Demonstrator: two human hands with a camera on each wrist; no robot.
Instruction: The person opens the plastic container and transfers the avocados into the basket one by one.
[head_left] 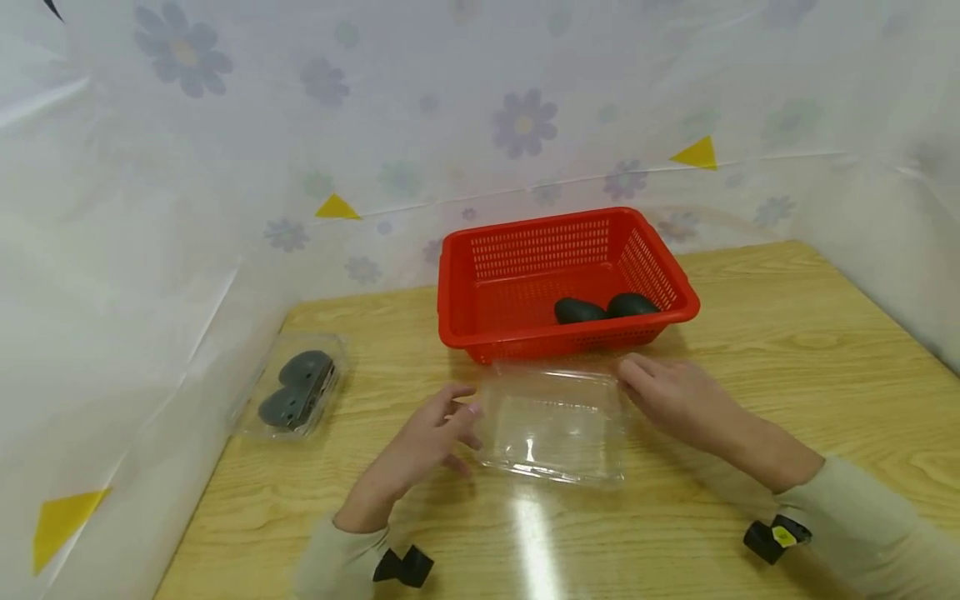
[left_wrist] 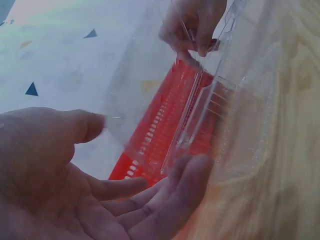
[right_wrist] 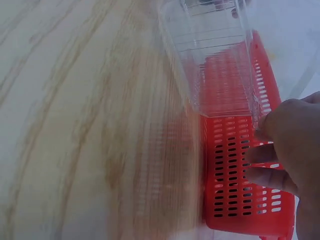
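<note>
Wood table (head_left: 750,350), flowered sheeting (head_left: 420,108) behind — clear box (head_left: 551,429) between: right hand (head_left: 667,396) pinching its corner, left hand (head_left: 427,437) loose-fingered beside it.

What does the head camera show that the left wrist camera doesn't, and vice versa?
Only head: two dark oval fruits in the red slotted plastic basket, and a clear plastic box at far left holding similar ones.

Only left wrist: the palm side of the bare left hand.

Both: the basket, left hand, bare right hand, rectangular clear plastic container and wooden table.
</note>
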